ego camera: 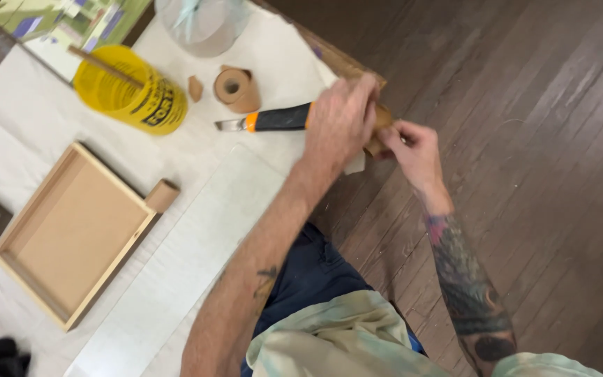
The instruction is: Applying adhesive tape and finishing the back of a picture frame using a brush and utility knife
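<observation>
Head camera, close, steeply downward over table [8,139]

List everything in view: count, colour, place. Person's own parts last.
knife: 1, black and orange handle, steel blade, on the white sheet beside the left hand
cardboard tube: 1, brown, between both hands at the table edge
tape roll: 1, brown, above the knife
cardboard scrap: 1, brown, left of the tape roll
tub: 1, yellow, top left, with a wooden stick in it
wooden tray: 1, light wood, left side
small tube: 1, brown, at the tray's corner
white sheet: 1, covers the table
floor: dark wood boards, right
left hand: 1, gripping the cardboard tube
right hand: 1, pinching at the tube's end
</observation>
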